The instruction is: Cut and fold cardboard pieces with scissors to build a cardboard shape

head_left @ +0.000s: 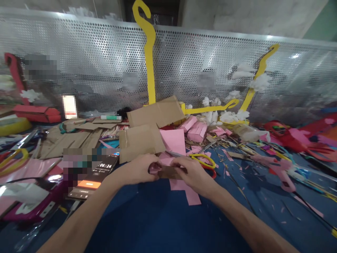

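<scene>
Between my two hands a small brown cardboard piece (167,172) with some pink on its left end is held low over the blue table. My left hand (145,169) has its fingers curled round the left end. At the right end my right hand (191,172) pinches the same piece. Beneath and behind it lie pink paper pieces (175,140), one strip reaching toward me. Brown cardboard sheets (142,140) rest just beyond my left hand. Yellow-handled scissors (204,160) lie right behind my right hand.
A phone (96,175) lies left of my left forearm. Yellow hooked shapes (150,63) stand before a perforated metal panel (176,52). A pink glue gun (280,168) with a black cord is at the right. Cardboard scraps (71,140) and a purple case (34,203) are at the left.
</scene>
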`<state>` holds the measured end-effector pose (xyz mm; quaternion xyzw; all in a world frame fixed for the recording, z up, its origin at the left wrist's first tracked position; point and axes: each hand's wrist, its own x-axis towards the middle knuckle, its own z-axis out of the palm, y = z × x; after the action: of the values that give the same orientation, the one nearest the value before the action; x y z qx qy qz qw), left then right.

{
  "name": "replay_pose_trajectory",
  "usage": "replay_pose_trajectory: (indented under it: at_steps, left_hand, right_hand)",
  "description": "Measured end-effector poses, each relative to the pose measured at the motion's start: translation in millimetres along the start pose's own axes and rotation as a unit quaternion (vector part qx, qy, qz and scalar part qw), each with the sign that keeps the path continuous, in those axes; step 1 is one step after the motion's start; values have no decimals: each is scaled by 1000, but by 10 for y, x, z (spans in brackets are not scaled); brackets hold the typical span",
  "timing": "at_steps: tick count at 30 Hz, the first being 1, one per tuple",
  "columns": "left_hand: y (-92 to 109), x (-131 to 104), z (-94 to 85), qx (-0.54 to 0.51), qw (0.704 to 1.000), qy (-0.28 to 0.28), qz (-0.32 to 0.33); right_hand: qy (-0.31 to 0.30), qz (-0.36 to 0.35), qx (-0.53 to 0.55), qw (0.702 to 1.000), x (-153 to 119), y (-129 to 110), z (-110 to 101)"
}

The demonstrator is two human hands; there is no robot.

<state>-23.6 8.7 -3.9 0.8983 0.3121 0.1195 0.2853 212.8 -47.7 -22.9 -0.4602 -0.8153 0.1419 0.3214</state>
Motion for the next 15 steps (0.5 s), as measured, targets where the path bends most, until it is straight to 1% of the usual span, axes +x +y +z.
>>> replay_pose_trajectory:
  at_steps: [7, 15]
  left_hand:
    - [-69, 3, 2, -42, 999, -17, -20]
    - [-98, 13, 31, -50, 999, -9, -20]
  right_hand:
    - [12, 3, 4, 1000, 9, -5, 41]
    - [24, 2, 10, 1000, 15, 36, 97]
